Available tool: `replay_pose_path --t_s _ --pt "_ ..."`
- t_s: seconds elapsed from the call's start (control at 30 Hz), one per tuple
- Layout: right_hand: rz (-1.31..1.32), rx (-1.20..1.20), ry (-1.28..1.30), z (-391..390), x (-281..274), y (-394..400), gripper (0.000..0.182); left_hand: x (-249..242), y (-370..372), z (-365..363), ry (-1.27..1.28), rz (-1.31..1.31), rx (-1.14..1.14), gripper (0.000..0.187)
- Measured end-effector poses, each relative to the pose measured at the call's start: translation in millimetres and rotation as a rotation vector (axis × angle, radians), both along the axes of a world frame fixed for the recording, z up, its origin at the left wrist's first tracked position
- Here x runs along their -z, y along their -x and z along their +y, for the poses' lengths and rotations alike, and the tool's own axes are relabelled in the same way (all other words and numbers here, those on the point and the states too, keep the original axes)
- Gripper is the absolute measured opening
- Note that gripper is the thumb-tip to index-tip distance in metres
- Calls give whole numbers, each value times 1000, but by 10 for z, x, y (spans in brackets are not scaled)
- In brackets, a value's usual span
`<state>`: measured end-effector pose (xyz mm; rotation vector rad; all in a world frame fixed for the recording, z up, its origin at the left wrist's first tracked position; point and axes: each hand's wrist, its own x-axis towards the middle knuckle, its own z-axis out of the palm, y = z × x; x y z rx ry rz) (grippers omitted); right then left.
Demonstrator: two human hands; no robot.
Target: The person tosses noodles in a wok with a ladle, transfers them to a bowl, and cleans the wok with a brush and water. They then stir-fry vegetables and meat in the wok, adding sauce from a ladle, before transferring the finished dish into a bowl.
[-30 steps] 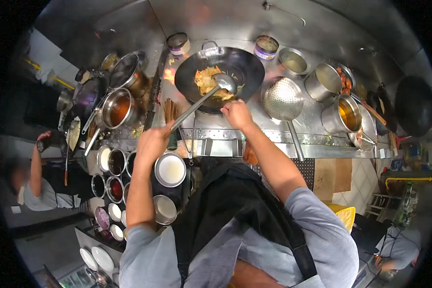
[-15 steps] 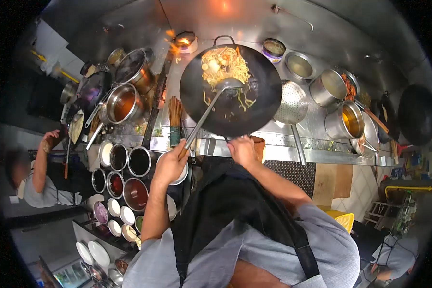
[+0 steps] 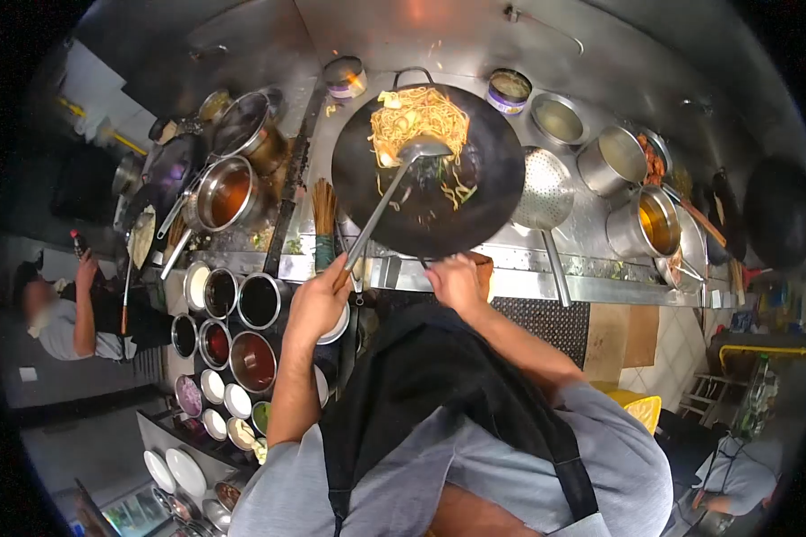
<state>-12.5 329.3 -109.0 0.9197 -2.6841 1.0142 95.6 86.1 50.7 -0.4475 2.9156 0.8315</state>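
My left hand (image 3: 315, 306) is closed on the wooden end of a long metal ladle (image 3: 425, 148). The ladle's bowl rests against a heap of noodles (image 3: 418, 116) at the far side of a large black wok (image 3: 421, 224). Some vegetable strips lie lower in the wok. At the wok's near edge, my right hand (image 3: 457, 283) is wrapped round its handle, with a brown cloth (image 3: 484, 273) beside and partly under the fingers.
A bamboo brush (image 3: 324, 215) stands left of the wok, a perforated strainer (image 3: 543, 188) right. Pots, including one with orange liquid (image 3: 657, 222), flank both sides. Several sauce containers (image 3: 253, 361) sit lower left. A co-worker (image 3: 67, 322) at far left holds up a bottle; another person (image 3: 734, 474) is lower right.
The noodles look more spread out and shifted slightly, and the ladle has moved slightly up. The flame at the back left has died down. The left co-worker's raised hand now shows a bottle.
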Motion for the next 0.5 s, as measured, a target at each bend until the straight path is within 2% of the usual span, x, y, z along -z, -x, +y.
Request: replay_pose_path --t_s 0.07,0.13,0.23,0.33,0.4,0.43,0.47,0.5 --pt "-21 7 -2 25 -64 -29 15 -110 -64 -75 -28 68 10 49" --pt "49 44 0 -82 -381 255 16 -376 -207 -261 -96 -46 23 51" --pt "6 41 22 -271 -494 821 16 -834 -211 -378 -12 -133 62 53" --pt "20 66 -46 -429 -303 1126 16 -740 -1 -442 80 -155 77 52" --pt "15 45 -56 -466 -224 1224 17 -369 164 -477 94 -85 55 51" --pt "-6 34 -60 -477 -197 1260 17 -267 249 -468 48 -72 32 52" --pt "-28 28 -64 -477 -181 1283 18 71 297 -609 -88 -11 5 53" --pt "-75 43 44 -442 -182 1229 18 64 379 -518 -218 -85 -120 54"
